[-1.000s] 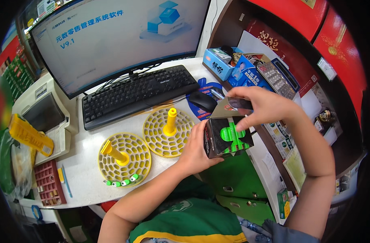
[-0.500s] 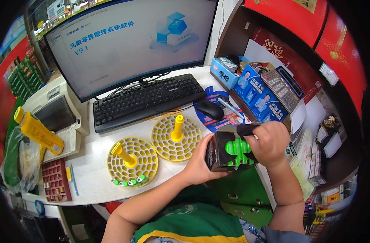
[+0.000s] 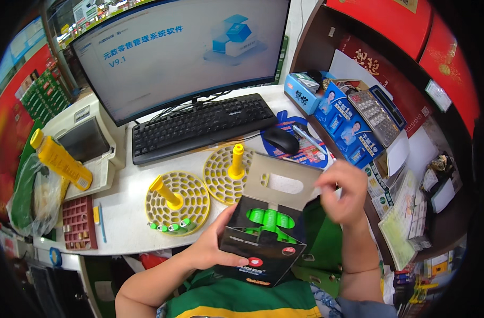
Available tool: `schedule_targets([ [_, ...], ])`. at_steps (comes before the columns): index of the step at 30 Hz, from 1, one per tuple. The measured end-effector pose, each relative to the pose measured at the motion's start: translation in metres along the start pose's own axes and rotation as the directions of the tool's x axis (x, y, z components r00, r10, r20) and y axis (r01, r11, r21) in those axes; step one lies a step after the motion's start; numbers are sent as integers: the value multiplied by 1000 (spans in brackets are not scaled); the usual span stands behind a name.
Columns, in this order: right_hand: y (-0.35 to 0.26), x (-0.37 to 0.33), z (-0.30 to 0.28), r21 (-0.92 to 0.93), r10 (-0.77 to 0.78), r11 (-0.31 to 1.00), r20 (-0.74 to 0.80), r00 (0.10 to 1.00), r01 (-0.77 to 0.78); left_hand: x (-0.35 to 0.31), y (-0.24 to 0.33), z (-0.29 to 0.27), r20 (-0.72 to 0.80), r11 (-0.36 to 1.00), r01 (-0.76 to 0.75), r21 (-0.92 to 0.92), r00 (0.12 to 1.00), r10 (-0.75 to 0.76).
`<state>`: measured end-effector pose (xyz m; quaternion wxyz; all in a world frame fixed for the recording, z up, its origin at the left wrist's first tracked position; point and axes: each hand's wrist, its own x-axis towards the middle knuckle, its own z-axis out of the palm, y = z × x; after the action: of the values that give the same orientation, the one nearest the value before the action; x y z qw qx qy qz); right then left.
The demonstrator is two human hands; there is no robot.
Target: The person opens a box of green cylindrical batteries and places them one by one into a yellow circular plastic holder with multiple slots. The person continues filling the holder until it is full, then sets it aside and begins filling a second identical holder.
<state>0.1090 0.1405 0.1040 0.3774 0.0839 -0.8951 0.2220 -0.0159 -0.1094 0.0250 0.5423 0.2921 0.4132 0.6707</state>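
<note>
My left hand (image 3: 213,249) is closed around a black cardboard box (image 3: 263,259), its thumb across the printed front. The lid flap (image 3: 257,175) stands raised, showing its grey inside and a cut-out slot. Bright green rounded pieces (image 3: 270,219) show in the opening. My right hand (image 3: 345,193) has its fingers curled at the flap's right edge and seems to pinch it. Two yellow discs with oval holes and upright posts lie beyond the box, the left disc (image 3: 191,214) and the right disc (image 3: 213,177). Several green lighter-like pieces (image 3: 173,228) with silvery ends stand along the left disc's near rim.
A monitor (image 3: 184,58), black keyboard (image 3: 199,127) and mouse (image 3: 281,140) are at the back. A calculator (image 3: 377,114) rests on blue boxes (image 3: 345,124) at the right. A yellow bottle (image 3: 62,161) and a compartmented red tray (image 3: 79,222) are at the left.
The box has come left and nearer to me, turned so that its front shows. Its flap has swung up, uncovering more green pieces. My right hand has moved outward with the flap edge.
</note>
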Motion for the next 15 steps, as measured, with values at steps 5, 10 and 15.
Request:
schedule_targets([
  [5,72,-25,79,223,427,881,7,904,-418,-16,-7,-10,-6,999,-8,-33,1000,8],
  [10,49,0,140,180,360,892,268,894,-414,-27,-15,-5,-6,997,-5,-80,1000,5],
  [15,50,8,169,220,373,877,247,894,-427,-34,-14,-5,-48,996,-2,-92,999,-3],
])
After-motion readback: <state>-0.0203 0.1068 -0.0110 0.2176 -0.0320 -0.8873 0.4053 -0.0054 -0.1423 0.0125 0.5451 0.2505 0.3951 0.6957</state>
